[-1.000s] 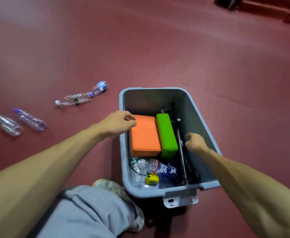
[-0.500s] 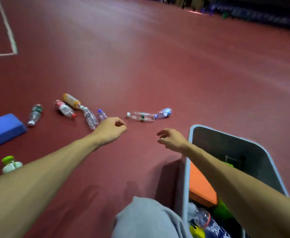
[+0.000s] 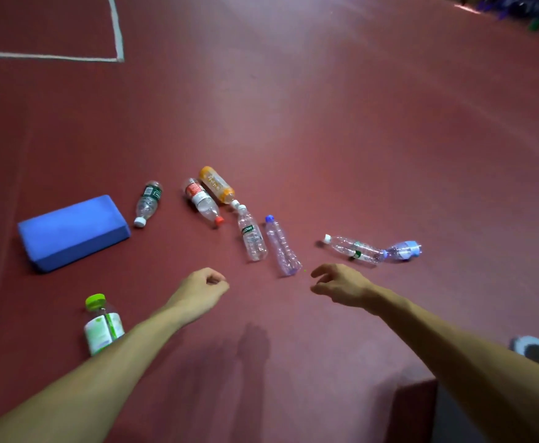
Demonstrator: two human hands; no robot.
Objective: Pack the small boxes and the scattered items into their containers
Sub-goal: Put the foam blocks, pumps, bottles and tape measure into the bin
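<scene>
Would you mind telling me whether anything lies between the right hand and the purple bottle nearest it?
Nothing visible does. The open right hand is just right of the purple bottle, near its base, with only bare floor between them. The clear bottle lies on the purple bottle's other side.

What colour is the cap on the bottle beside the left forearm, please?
Bright green; the cap of that bottle shows best in the head view.
</scene>
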